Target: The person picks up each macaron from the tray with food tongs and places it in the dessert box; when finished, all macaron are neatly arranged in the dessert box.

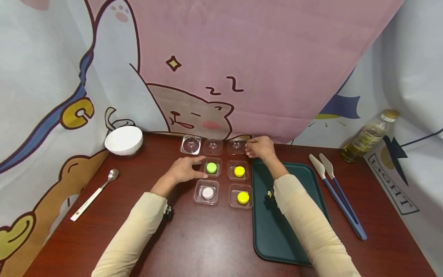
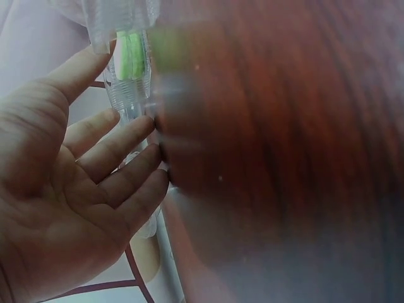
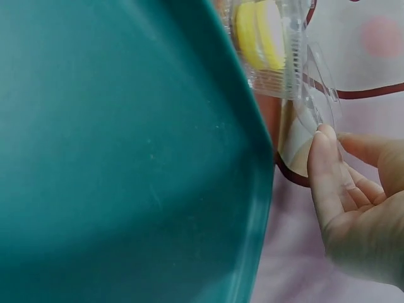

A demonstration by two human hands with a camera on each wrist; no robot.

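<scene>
My right hand [image 1: 261,147] pinches the edge of a clear plastic lid [image 1: 237,146] at the back of the table; in the right wrist view thumb and fingertips meet on the lid's rim [image 3: 319,95]. My left hand [image 1: 187,169] has its fingers spread beside a small clear box that holds a green macaron [image 1: 211,167]. The left wrist view shows its thumb at that box's side and the green macaron [image 2: 130,55] within. Two yellow macarons [image 1: 239,171] and a pale one [image 1: 207,193] sit in separate clear boxes nearby.
Two more clear lids [image 1: 191,145] lie along the back edge. A dark green tray [image 1: 259,238] lies under my right forearm. Two blue-handled spreaders [image 1: 340,200] and an oil bottle [image 1: 368,136] are at the right. On the left are a white bowl [image 1: 124,141] and a spoon [image 1: 95,194].
</scene>
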